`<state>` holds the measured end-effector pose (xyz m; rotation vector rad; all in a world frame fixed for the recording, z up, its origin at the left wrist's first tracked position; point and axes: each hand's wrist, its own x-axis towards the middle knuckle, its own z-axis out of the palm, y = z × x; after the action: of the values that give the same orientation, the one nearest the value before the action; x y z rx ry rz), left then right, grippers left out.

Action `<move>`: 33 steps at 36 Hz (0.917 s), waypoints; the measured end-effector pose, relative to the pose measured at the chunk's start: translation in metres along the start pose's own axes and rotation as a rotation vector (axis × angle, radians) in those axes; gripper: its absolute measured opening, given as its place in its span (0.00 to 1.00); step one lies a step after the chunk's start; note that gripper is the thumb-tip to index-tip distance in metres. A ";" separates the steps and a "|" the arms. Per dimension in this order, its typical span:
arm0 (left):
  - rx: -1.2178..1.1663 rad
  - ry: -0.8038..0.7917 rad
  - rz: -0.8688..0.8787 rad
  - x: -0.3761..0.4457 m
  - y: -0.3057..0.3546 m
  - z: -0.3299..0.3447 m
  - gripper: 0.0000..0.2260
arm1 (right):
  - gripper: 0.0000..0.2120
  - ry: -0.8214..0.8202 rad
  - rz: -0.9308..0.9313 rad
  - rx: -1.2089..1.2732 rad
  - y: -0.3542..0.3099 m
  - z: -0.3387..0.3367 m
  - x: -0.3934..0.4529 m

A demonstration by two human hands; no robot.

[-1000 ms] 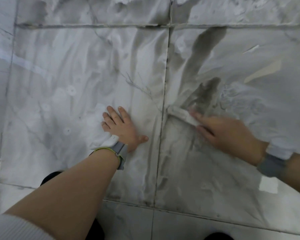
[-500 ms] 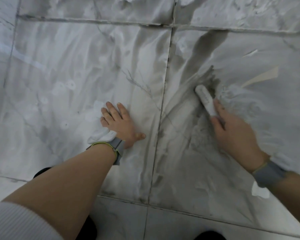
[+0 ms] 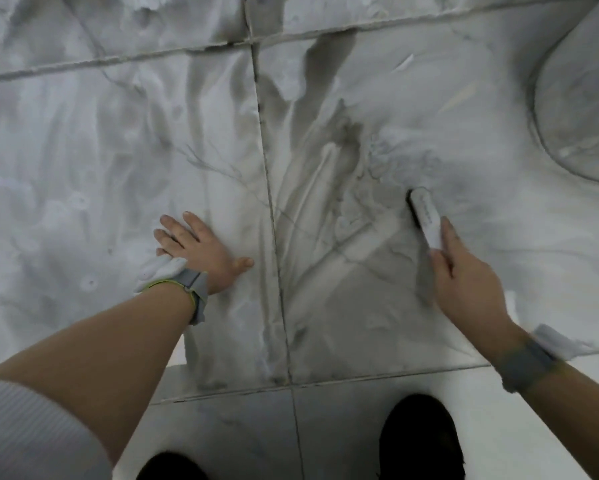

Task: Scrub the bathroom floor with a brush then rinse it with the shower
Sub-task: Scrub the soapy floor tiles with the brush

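No text, brand, number or sign could be read anywhere in the frame. The only marking was a faint row of small dark print along the white back of the brush (image 3: 426,217), right of centre, and it was too small and blurred to make out. The wristbands and the floor tiles carried no legible lettering.

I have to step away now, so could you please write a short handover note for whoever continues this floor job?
Left hand: flat on the floor, fingers spread, holding nothing.
Right hand: grips the white brush, bristles down on the right-hand tile.
Done: soapy grey scrub streaks cover the tiles ahead.
Left: finish scrubbing, then rinse; no shower is in view.
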<state>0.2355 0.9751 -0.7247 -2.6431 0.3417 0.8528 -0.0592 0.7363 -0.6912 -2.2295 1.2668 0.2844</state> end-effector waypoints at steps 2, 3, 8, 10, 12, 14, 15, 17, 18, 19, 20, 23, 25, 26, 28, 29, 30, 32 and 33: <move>-0.025 0.005 0.031 0.001 0.004 -0.001 0.68 | 0.27 0.021 0.017 0.000 0.000 -0.001 -0.022; -0.043 0.000 0.031 0.002 0.003 -0.001 0.68 | 0.27 -0.002 -0.019 0.000 -0.001 0.005 -0.036; -0.030 -0.022 0.004 0.003 0.003 -0.005 0.71 | 0.27 -0.151 -0.236 -0.204 0.032 0.016 -0.085; -0.069 -0.017 0.027 0.000 0.005 -0.006 0.74 | 0.27 -0.033 -0.098 -0.190 0.065 0.007 -0.086; -0.095 -0.030 0.050 -0.004 0.006 -0.007 0.67 | 0.27 0.135 0.194 -0.011 0.099 -0.008 -0.081; -0.102 -0.044 0.053 -0.004 0.003 -0.013 0.64 | 0.26 0.272 0.463 0.173 0.122 -0.026 -0.069; -0.096 -0.056 0.057 -0.005 0.003 -0.014 0.64 | 0.26 0.323 0.563 0.227 0.130 -0.034 -0.067; -0.088 -0.081 0.052 -0.009 0.005 -0.019 0.63 | 0.26 0.353 0.649 0.241 0.133 -0.036 -0.064; -0.082 -0.087 0.049 -0.011 0.006 -0.020 0.63 | 0.27 0.350 0.664 0.243 0.128 -0.032 -0.066; -0.087 -0.092 0.040 -0.009 0.005 -0.021 0.63 | 0.27 0.335 0.647 0.238 0.115 -0.022 -0.061; -0.083 -0.091 0.041 -0.011 0.006 -0.023 0.63 | 0.27 0.315 0.609 0.226 0.100 -0.013 -0.064; -0.082 -0.112 0.037 -0.011 0.006 -0.025 0.64 | 0.28 0.128 0.265 0.098 0.042 0.026 -0.074; -0.078 -0.126 0.032 -0.013 0.007 -0.028 0.64 | 0.28 -0.065 0.035 -0.040 0.004 0.045 -0.091; -0.077 -0.125 0.034 -0.013 0.008 -0.029 0.64 | 0.28 -0.118 -0.038 -0.092 -0.006 0.050 -0.099; -0.071 -0.133 0.039 -0.014 0.007 -0.031 0.63 | 0.28 -0.120 -0.075 -0.132 -0.002 0.048 -0.106; -0.072 -0.134 0.044 -0.015 0.008 -0.032 0.63 | 0.27 -0.086 -0.028 -0.134 0.011 0.043 -0.103; -0.076 -0.132 0.048 -0.015 0.007 -0.032 0.63 | 0.27 -0.032 0.047 -0.112 0.029 0.035 -0.098; -0.091 -0.121 0.061 -0.016 0.006 -0.029 0.64 | 0.26 0.109 0.270 -0.020 0.077 0.009 -0.084; -0.097 -0.123 0.061 -0.016 0.005 -0.029 0.64 | 0.26 0.163 0.392 0.024 0.100 -0.006 -0.076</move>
<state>0.2364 0.9614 -0.6943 -2.6641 0.3592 1.0714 -0.1847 0.7484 -0.6891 -2.0032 1.7859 0.2341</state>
